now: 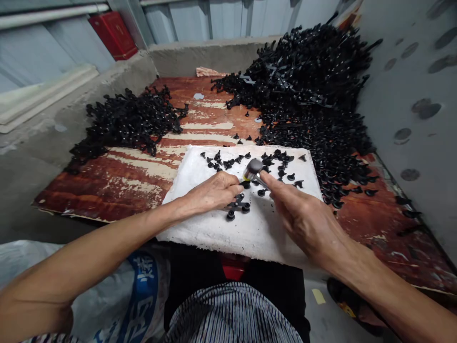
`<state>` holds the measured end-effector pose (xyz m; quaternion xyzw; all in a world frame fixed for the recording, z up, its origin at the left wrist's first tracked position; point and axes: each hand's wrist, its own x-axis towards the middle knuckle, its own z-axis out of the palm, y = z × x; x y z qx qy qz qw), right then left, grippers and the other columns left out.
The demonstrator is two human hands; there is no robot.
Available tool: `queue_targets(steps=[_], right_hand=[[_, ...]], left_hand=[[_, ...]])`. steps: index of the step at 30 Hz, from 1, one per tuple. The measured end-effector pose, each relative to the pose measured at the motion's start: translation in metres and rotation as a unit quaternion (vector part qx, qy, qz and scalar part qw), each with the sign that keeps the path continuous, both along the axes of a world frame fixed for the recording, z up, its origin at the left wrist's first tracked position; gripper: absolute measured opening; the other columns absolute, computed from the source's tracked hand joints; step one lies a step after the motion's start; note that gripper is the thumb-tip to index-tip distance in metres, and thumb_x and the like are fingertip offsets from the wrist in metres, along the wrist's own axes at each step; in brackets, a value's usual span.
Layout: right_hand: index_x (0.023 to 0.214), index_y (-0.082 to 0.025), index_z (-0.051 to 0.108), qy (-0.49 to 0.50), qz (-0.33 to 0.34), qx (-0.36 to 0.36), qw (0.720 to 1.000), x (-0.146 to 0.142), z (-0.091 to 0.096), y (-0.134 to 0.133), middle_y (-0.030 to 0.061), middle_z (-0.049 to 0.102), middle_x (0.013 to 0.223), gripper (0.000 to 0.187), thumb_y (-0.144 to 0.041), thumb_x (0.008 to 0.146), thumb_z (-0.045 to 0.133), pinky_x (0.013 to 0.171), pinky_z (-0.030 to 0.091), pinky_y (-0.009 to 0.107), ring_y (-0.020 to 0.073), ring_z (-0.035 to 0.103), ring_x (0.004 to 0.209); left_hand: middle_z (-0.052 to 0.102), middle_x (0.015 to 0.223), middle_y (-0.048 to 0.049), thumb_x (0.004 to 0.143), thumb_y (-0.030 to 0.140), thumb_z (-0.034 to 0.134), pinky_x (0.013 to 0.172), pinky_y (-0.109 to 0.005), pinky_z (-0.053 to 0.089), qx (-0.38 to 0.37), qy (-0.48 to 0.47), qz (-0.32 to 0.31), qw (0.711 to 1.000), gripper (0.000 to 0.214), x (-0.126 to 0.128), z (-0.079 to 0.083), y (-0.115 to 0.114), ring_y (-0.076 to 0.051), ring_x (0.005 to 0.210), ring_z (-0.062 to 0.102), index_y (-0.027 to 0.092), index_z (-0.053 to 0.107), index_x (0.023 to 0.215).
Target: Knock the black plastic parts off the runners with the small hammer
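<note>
L hand [210, 193] closed, fingertips [238, 189] pinching a black plastic stud [245, 184] on the white slab [189, 228]. R hand [303, 214] closed round a small hammer [254, 169], index finger lying along the handle, grey head just above the stud & next to the L fingertips.

Just below the L fingers, on the slab: a joined cluster of black plastic parts [235, 206], 4 round ends visible. Loose black studs [282, 164] scattered across the slab's far half, some near its far edge. Open room: bare white area at the slab's near right, under the R hand & wrist, plus a strip along its L side.

Past the slab's far edge: peeling red-brown plywood [107, 190]. Big heap of black plastic parts [307, 85] beyond the slab's far R corner, nearly touching it; smaller heap [124, 124] well L of the slab. Concrete ledge [210, 57] beyond the plywood; corrugated metal wall [178, 21] further back, red box [113, 35] up L.

Near the slab's near edge: sack [143, 290] with blue printed characters, too cut off to read; striped clothing [232, 314] on the person's lap.
</note>
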<state>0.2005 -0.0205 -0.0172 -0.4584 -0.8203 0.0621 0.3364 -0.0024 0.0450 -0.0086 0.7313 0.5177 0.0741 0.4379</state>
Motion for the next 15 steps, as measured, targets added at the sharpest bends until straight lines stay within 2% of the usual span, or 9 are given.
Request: queue_targets(steps=[2, 6, 10, 13, 15], right_hand=[[0.139, -0.009, 0.058, -0.009, 0.001, -0.015, 1.0, -0.0001, -0.0022, 0.0002, 0.0184, 0.076, 0.108, 0.049, -0.006, 0.092, 0.044, 0.076, 0.064, 0.045, 0.0282, 0.077, 0.084], [0.145, -0.019, 0.053, 0.069, -0.031, 0.032, 0.997, -0.0007, 0.0009, -0.0032, 0.0125, 0.074, 0.116, 0.052, -0.009, 0.094, 0.046, 0.086, 0.061, 0.038, 0.0233, 0.075, 0.092], [0.138, -0.023, 0.061, 0.035, -0.009, -0.064, 0.997, 0.0015, 0.0017, -0.0028, 0.0107, 0.077, 0.104, 0.049, -0.014, 0.091, 0.047, 0.08, 0.063, 0.044, 0.0282, 0.075, 0.092], [0.141, -0.023, 0.058, 0.082, -0.042, -0.065, 0.994, 0.002, 0.0038, -0.0028, 0.012, 0.074, 0.115, 0.049, -0.017, 0.094, 0.046, 0.088, 0.061, 0.047, 0.0284, 0.074, 0.099], [0.139, -0.021, 0.06, 0.108, -0.06, -0.084, 0.989, 0.0012, 0.0045, -0.0023, 0.0132, 0.074, 0.112, 0.049, -0.018, 0.091, 0.049, 0.088, 0.06, 0.051, 0.0305, 0.073, 0.097]], left_hand=[[0.044, 0.051, 0.0039, 0.087, 0.025, 0.046, 0.046, -0.025, 0.026, -0.008, -0.004, 0.003, 1.0, 0.029, -0.0004, -0.0006, -0.0002, -0.008, 0.046, 0.037, 0.02, 0.044, 0.059], [0.045, 0.052, 0.0035, 0.087, 0.027, 0.047, 0.045, -0.025, 0.025, 0.0, -0.014, -0.006, 1.0, 0.029, -0.0021, -0.0016, -0.0003, -0.008, 0.046, 0.037, 0.02, 0.043, 0.06], [0.043, 0.052, 0.004, 0.087, 0.026, 0.047, 0.044, -0.025, 0.025, -0.011, -0.011, 0.002, 1.0, 0.029, -0.0023, -0.0016, -0.0003, -0.007, 0.045, 0.036, 0.02, 0.042, 0.059], [0.043, 0.051, 0.0037, 0.086, 0.026, 0.048, 0.044, -0.025, 0.024, 0.008, -0.012, -0.003, 1.0, 0.03, -0.0023, -0.0026, 0.0, -0.008, 0.045, 0.036, 0.02, 0.041, 0.058], [0.044, 0.05, 0.0035, 0.086, 0.026, 0.048, 0.044, -0.025, 0.024, 0.01, -0.011, -0.006, 1.0, 0.03, -0.0023, -0.0026, 0.0, -0.008, 0.045, 0.037, 0.02, 0.041, 0.057]])
